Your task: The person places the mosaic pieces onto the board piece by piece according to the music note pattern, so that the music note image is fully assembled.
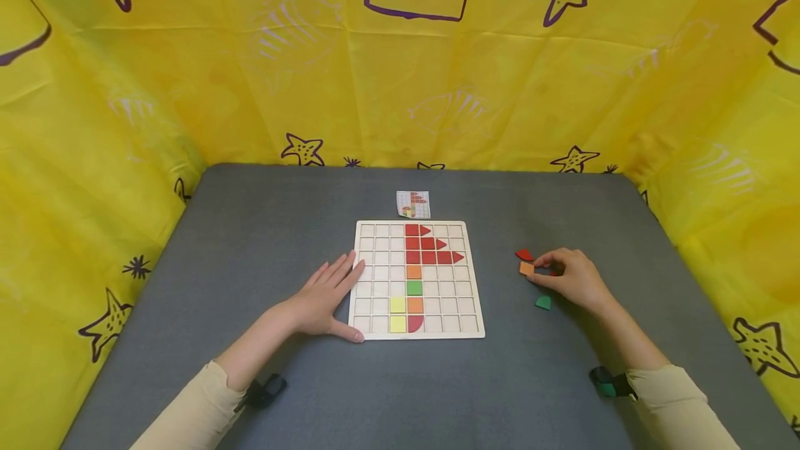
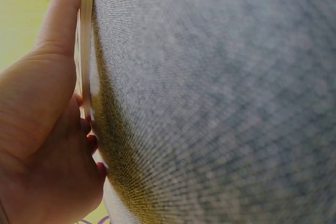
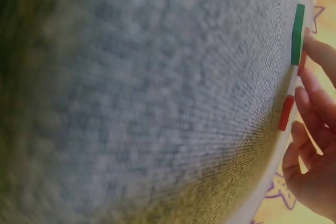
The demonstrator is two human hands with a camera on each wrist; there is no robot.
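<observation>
A pale wooden grid board lies on the grey table, with red, orange, green and yellow tiles in some of its cells. My left hand rests along its left side, fingers spread and straight; the left wrist view has the thumb at the board's edge. To the right of the board, my right hand pinches an orange square tile between thumb and finger. Near it are a red rounded-edge tile and a green one. Another red piece is mostly hidden by that hand.
Behind the board lies a small printed card with a coloured grid pattern. Yellow cloth with starfish and fish drawings hangs around the table. Something green shows beside the right wrist strap.
</observation>
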